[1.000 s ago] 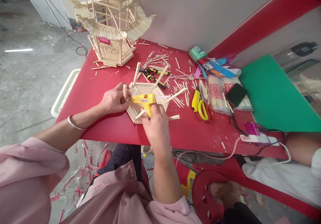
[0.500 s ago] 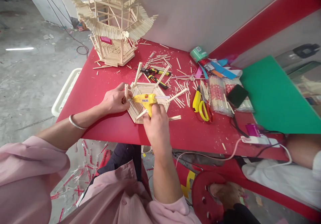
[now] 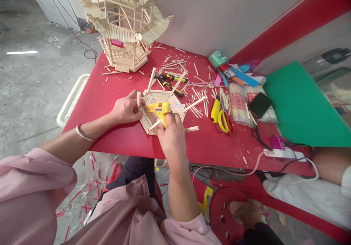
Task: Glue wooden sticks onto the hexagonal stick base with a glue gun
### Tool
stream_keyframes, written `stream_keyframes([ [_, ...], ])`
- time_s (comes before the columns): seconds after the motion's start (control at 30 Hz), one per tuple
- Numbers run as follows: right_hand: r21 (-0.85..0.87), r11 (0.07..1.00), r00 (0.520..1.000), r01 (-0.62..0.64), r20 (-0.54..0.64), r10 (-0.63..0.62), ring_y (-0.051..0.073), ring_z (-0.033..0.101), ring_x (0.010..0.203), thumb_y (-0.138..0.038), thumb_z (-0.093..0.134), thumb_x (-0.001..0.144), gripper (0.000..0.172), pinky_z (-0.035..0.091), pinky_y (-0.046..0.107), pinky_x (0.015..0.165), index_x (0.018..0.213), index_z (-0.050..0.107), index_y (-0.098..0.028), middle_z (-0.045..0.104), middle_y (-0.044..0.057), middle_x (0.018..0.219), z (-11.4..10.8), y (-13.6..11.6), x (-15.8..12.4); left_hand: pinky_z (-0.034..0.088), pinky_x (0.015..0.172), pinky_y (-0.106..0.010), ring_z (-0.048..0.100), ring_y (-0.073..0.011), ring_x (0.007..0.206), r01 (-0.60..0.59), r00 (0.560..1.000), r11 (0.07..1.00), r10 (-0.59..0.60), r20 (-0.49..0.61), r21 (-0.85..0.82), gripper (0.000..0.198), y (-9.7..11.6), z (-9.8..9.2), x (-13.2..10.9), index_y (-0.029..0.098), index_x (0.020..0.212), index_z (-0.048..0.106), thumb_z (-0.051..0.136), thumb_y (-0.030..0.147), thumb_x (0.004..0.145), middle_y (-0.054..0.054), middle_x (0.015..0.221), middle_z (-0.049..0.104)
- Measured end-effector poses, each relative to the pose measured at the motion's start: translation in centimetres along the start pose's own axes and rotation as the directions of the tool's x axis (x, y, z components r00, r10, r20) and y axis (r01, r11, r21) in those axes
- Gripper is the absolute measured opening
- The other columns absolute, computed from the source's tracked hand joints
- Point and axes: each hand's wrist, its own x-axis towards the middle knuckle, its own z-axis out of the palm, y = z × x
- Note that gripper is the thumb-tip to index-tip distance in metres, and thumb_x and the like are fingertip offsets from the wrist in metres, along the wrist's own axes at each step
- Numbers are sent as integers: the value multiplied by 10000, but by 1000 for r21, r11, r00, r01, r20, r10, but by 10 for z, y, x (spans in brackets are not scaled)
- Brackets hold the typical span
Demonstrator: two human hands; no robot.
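Six posts (image 3: 177,84) stood out around the edge of a many-sided base (image 3: 149,121) of pale sticks, which lay near the front edge of a red table (image 3: 115,140) as a person in a pink shirt (image 3: 131,219) bent over it. The left hand (image 3: 126,108), below a wrist with a silver bangle (image 3: 84,134), was at the base's left side, thumb and fingers drawn close together around the corner post (image 3: 138,98), their tips partly hidden. The right hand (image 3: 173,133) had its fingers curled round the grip of a yellow glue gun (image 3: 159,108), whose nozzle pointed at the left fingertips; whether it touched the post could not be told. A clear glue stick (image 3: 177,106) jutted from the gun's back, above the base. Just behind the base lay pliers (image 3: 172,79) with black and yellow handles, among loose sticks (image 3: 201,106), and to its right rested yellow scissors (image 3: 221,119). Behind and to the left rose a tiered tower (image 3: 127,56) of the same sticks. Further right were packs (image 3: 238,104) of sticks, a dark phone-like slab (image 3: 260,105) on top of them, a tipped green tub (image 3: 218,59) beside coloured strips (image 3: 244,76), a green board (image 3: 307,106) and a white power strip (image 3: 285,154). At far right, a co-worker's arm (image 3: 327,164) showed near the table's edge, above a red stool (image 3: 226,215).
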Motion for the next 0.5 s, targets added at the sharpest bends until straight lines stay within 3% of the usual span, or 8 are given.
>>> stream_keyframes([
  [0.33, -109, 992, 992, 69, 109, -57, 218, 641, 873, -106, 513, 914, 366, 542, 344, 728, 1275, 570, -132, 596, 113, 1070, -14, -6, 4, 500, 680, -289, 654, -177, 816, 15, 999, 999, -17, 48, 42, 347, 4, -4, 0, 209, 1080, 709, 564, 271, 771, -97, 1322, 575],
  [0.5, -137, 985, 992, 104, 89, -93, 201, 644, 840, -113, 472, 927, 460, 548, 332, 713, 1387, 502, -110, 605, 116, 1069, -15, -7, 5, 501, 679, -296, 656, -189, 833, 1, 998, 999, -3, 56, 42, 350, 1, -3, 1, 217, 1084, 703, 574, 290, 766, -94, 1335, 568],
])
